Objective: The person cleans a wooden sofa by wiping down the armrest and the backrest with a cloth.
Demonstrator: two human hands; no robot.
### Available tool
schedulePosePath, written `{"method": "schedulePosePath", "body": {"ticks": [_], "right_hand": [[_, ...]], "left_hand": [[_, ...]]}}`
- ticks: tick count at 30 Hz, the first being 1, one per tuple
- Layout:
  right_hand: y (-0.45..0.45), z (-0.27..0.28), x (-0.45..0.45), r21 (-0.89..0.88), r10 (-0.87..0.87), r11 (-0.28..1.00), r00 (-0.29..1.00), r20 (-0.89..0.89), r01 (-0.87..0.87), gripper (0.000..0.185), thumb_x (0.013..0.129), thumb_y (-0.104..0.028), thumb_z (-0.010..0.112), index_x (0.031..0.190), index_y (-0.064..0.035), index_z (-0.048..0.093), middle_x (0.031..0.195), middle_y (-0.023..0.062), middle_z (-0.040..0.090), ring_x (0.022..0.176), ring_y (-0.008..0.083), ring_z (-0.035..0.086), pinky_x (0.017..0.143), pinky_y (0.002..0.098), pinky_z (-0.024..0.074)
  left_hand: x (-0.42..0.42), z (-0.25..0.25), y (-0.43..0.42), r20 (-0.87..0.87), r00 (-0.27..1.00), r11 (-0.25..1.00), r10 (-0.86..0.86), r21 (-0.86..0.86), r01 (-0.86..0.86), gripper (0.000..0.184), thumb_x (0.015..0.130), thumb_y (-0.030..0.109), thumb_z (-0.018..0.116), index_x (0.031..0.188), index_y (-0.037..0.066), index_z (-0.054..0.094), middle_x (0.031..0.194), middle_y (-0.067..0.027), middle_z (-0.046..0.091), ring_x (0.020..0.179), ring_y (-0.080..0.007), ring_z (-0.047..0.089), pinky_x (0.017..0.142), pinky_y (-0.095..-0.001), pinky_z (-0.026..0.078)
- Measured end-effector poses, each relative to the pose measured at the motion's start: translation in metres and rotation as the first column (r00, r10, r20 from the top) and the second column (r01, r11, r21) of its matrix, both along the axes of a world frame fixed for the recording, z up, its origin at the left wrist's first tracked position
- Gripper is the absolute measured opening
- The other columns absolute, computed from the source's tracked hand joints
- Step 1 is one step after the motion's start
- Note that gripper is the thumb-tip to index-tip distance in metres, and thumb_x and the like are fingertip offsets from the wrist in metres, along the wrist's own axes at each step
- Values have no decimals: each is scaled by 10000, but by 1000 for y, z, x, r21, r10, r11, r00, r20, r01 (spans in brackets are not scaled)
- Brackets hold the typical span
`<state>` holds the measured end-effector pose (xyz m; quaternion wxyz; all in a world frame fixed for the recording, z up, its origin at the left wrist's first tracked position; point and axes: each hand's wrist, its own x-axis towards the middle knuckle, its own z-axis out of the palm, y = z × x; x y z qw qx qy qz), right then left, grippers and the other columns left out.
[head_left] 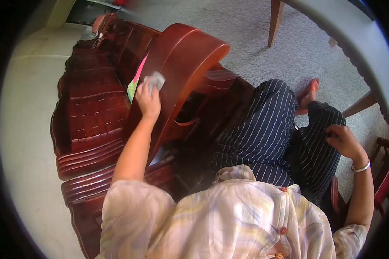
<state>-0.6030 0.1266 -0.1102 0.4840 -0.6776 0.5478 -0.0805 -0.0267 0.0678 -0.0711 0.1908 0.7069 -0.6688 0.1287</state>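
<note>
A grey-white cloth (154,80) is bunched under the fingers of my left hand (148,100). The hand presses it against the broad, polished armrest (173,64) of a dark red wooden sofa. A pink and green flat item (134,88) shows partly behind the armrest, beside my left hand. My right hand (343,140) hovers or rests near the knee of my striped trousers (317,142), its fingers loosely bent and apart. Nothing is visible in it, and a metal bangle (361,166) circles the wrist.
The long slatted wooden sofa (93,108) runs along the pale wall on the left. A pink box-like object (100,22) stands at its far end. To the right are a table with a pale cover (333,21), its wooden legs, and a red chair (384,172).
</note>
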Motion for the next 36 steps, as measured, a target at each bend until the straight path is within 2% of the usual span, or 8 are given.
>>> {"method": "schedulePosePath", "body": {"ticks": [5,8,9,11,14,23,27,36], "right_hand": [[1,-3,-1,-66,32,997,999,18,-31,220,669,-49,610,865,36,554,529,64,464,481,122,431,469,278,355],[2,1,0,-52,20,998,1000,-9,-20,230,666,-44,607,875,33,550,536,71,478,491,129,460,475,275,367],[2,2,0,-52,17,998,1000,-12,-18,230,666,-44,607,875,33,550,536,71,478,491,129,460,475,275,367],[3,0,2,-52,8,999,1000,9,-8,223,666,-39,601,872,32,549,555,84,504,517,137,497,490,276,388],[0,1,4,-43,36,998,999,-15,-37,223,666,-35,597,873,33,547,579,98,526,539,145,519,505,279,406],[0,-4,1,-96,64,993,998,-8,-64,239,657,-30,607,879,32,543,568,95,505,523,152,504,491,280,387],[-2,1,4,-36,55,998,998,-45,-56,235,655,-35,612,869,34,545,579,108,515,523,163,505,487,289,383],[-1,0,1,-65,51,997,998,-20,-52,233,669,-66,607,871,39,554,556,128,512,516,191,514,499,316,400]], "left_hand": [[88,-17,114,106,858,856,502,77,-511,409,802,292,454,1177,130,461,1133,-174,475,1055,-344,415,897,-416,319],[96,6,166,302,588,562,750,178,-808,373,816,317,440,1151,156,469,1114,-168,475,1035,-347,426,858,-437,361],[93,13,175,335,495,462,802,178,-869,363,821,327,434,1145,167,470,1108,-165,475,1032,-349,427,844,-442,375],[118,-1,179,365,565,526,740,211,-824,379,825,338,421,1173,191,446,1139,-154,452,1047,-346,416,849,-445,379],[74,4,133,152,335,299,930,218,-929,385,828,354,404,1186,214,434,1196,-128,410,1084,-320,396,858,-452,382],[-9,13,-5,-87,687,686,721,228,-691,437,778,450,448,1158,237,479,1176,-141,430,1091,-354,371,886,-480,337],[-38,3,-60,-71,933,932,354,115,-344,409,780,352,433,1168,229,468,1158,-136,441,1071,-356,379,890,-453,338],[-150,20,-104,85,980,980,-178,105,168,300,741,250,511,1029,197,577,1084,-97,484,1028,-323,409,864,-417,367]]}}
